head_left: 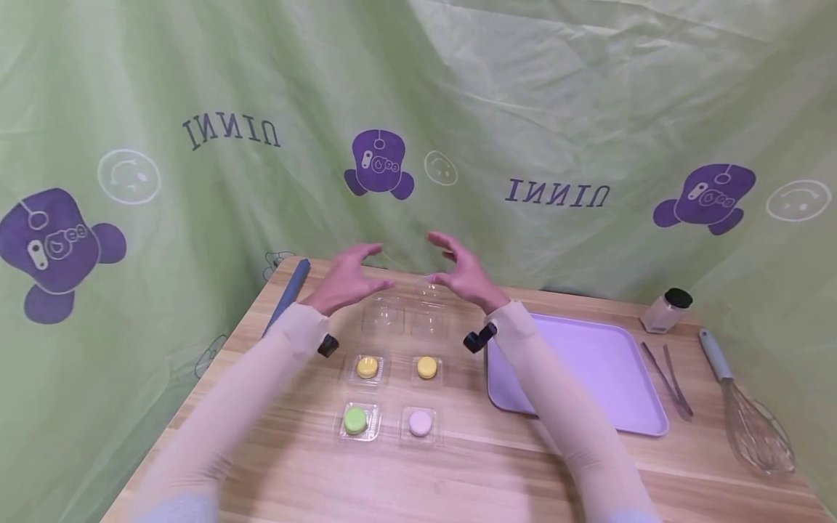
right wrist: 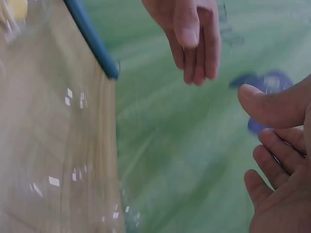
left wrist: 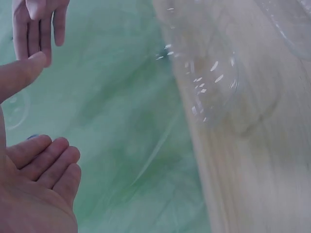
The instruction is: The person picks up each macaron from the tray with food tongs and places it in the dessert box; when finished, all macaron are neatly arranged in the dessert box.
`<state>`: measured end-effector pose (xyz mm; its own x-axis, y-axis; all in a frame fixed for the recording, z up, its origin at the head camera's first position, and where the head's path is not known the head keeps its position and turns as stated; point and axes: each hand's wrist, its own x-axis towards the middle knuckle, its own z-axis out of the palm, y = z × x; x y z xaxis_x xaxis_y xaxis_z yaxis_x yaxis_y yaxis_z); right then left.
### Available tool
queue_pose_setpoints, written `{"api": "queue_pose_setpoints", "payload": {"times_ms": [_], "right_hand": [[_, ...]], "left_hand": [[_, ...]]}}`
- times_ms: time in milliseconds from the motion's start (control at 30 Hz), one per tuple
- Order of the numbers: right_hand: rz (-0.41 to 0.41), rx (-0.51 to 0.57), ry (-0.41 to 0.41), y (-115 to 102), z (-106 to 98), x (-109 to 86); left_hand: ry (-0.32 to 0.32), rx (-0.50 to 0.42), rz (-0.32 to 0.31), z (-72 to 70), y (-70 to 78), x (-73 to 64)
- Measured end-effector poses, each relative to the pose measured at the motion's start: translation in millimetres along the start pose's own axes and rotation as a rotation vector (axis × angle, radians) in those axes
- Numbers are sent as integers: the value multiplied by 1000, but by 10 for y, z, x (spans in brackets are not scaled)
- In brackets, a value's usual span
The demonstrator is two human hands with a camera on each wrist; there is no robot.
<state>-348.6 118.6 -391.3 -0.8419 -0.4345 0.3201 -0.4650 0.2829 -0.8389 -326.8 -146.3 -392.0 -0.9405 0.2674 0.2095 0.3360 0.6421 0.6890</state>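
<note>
My left hand (head_left: 348, 280) and right hand (head_left: 468, 276) are held up over the far part of the table, palms facing with a gap between them. Fingers are loosely extended and nothing is held in either. Below them are clear plastic domed covers (head_left: 383, 317), hard to make out against the wood. Closer to me, a yellow macaron (head_left: 368, 367) and a second yellow macaron (head_left: 427, 367) each sit in a clear plastic tray. A green macaron (head_left: 355, 420) and a pink macaron (head_left: 421, 422) form the front row, in similar trays.
To the right lies a purple tray (head_left: 588, 370), partly covered by my right forearm. Beyond it are tongs (head_left: 668, 381), a whisk (head_left: 752, 421) and a jar (head_left: 666, 311) with a black lid. A blue rolling pin (head_left: 288, 296) lies along the left edge. Green printed cloth hangs behind the table.
</note>
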Motion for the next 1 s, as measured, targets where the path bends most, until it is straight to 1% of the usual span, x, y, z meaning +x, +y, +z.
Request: {"api": "queue_pose_setpoints", "payload": {"times_ms": [167,267,367,533,600,700,767,867,1000], "right_hand": [[153,27,-25,356,-164,70],[245,8,-68,520,-216,65],[303,-23,-119,638,-244,58],[366,-57,-173,776,-250,62],[394,-83,-198,825,-238,67],[422,-129,-234,925,-201,87],[430,-136,-254,961,-170,107],[435,-122,-272,985,-121,134],[448,-105,-276,953,-78,142]], "left_hand": [[-26,25,1,282,-2,241],[-62,12,-33,427,20,345],[-110,14,-77,548,41,443],[-189,79,-114,704,66,589],[-215,92,-144,748,77,616],[-251,86,-200,798,80,628],[-267,83,-233,818,76,632],[-284,81,-263,848,59,652],[-298,88,-267,885,33,684]]}}
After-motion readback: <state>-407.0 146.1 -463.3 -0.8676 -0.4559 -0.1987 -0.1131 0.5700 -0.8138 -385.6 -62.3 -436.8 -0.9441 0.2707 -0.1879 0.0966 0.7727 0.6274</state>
